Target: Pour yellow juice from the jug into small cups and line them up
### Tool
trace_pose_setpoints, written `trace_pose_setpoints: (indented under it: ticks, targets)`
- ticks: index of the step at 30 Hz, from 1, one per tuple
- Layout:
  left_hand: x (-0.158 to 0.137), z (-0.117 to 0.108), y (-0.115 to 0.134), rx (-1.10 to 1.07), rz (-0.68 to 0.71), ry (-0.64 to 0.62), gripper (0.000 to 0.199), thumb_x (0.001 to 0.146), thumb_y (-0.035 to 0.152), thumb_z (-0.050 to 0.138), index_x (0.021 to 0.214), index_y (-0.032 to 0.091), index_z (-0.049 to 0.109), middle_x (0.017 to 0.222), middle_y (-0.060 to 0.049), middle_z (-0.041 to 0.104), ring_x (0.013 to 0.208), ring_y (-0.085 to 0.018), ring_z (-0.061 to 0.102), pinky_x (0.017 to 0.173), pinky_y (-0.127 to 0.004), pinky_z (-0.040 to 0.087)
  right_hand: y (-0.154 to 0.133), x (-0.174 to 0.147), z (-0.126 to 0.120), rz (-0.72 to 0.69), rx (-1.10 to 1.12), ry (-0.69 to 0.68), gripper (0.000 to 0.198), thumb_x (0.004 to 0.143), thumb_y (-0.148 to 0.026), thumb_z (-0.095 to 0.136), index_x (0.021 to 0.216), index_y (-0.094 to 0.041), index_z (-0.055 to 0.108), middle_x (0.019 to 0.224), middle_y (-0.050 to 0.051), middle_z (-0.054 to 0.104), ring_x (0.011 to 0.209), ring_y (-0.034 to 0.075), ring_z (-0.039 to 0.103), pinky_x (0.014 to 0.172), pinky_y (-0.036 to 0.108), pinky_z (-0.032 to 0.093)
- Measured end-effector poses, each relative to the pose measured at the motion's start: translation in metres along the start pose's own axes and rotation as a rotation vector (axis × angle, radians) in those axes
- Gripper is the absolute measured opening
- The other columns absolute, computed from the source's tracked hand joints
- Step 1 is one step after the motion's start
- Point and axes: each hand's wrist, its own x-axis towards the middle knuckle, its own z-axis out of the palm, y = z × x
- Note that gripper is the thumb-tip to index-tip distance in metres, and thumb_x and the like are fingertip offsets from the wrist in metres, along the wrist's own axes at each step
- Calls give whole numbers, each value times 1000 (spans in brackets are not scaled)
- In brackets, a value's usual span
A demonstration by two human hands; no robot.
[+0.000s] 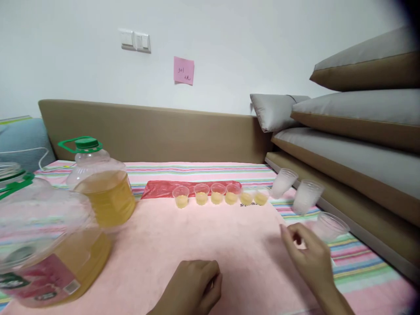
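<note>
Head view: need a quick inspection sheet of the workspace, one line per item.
Surface: pink towel over a striped sheet, flat.
Job's things: six small cups with yellow liquid in a row; three empty cups, tilted at right, the nearest just beyond the right hand.
Clutter: two big oil jugs with green caps at left; red plastic bag behind the row.
Hands: left hand curled on the towel, holding nothing visible; right hand with fingers loosely open near the empty cup.
Cables: white cable at far left.
Surroundings: stacked cushions, wall switches, pink note.
</note>
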Motion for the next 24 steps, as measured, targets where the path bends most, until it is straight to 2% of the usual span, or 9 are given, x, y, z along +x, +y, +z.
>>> trace_pose_setpoints:
  ticks: [2, 4, 7, 10, 13, 18, 24]
  targets:
    - [-1, 1, 0, 6, 4, 4, 20, 93, 21, 41, 73, 21, 42, 71, 2, 66, 59, -12, 52, 58, -27, 29, 28, 3, -15, 64, -205, 238, 40, 104, -55, 61, 86, -19, 57, 84, 5, 59, 78, 26, 57, 79, 37, 42]
    - [-1, 2, -1, 12, 3, 0, 23, 96, 24, 38, 73, 21, 42, 71, 1, 67, 59, -13, 54, 58, -27, 29, 55, 2, -26, 186, -376, 398, 59, 94, -77, 62, 95, -17, 59, 96, 14, 61, 96, 40, 58, 95, 53, 42]
    - [1, 4, -1, 25, 13, -9, 24, 97, 25, 38, 74, 21, 43, 74, 1, 69, 62, -14, 59, 59, -27, 30, 86, -5, -33, 440, -459, 498, 84, 75, -93, 64, 106, -15, 58, 111, 24, 58, 113, 53, 51, 103, 71, 35]
    - [2, 5, 0, 48, 18, -27, 24, 97, 25, 39, 75, 21, 45, 77, 0, 71, 65, -15, 63, 60, -28, 32, 105, -12, -34, 628, -484, 478, 100, 65, -96, 64, 121, -14, 57, 124, 30, 54, 121, 58, 45, 102, 77, 34]
    - [1, 5, 0, 51, 18, -47, 23, 97, 24, 40, 75, 21, 46, 78, 0, 71, 66, -15, 64, 60, -27, 33, 116, -16, -33, 750, -490, 410, 110, 58, -91, 71, 134, -14, 55, 129, 31, 54, 123, 60, 43, 101, 76, 34]
    - [0, 4, 0, 47, 10, -38, 23, 97, 25, 39, 75, 21, 45, 78, 0, 71, 66, -15, 63, 60, -28, 32, 130, -16, -34, 825, -475, 313, 116, 61, -79, 78, 150, -13, 44, 129, 27, 58, 122, 59, 45, 98, 71, 37]
    - [1, 2, 3, 25, 11, -55, 23, 97, 24, 40, 74, 21, 44, 77, 1, 70, 64, -14, 60, 60, -27, 31, 143, -17, -37, 895, -508, 266, 111, 66, -63, 91, 152, -14, 42, 126, 28, 59, 123, 58, 46, 94, 66, 40]
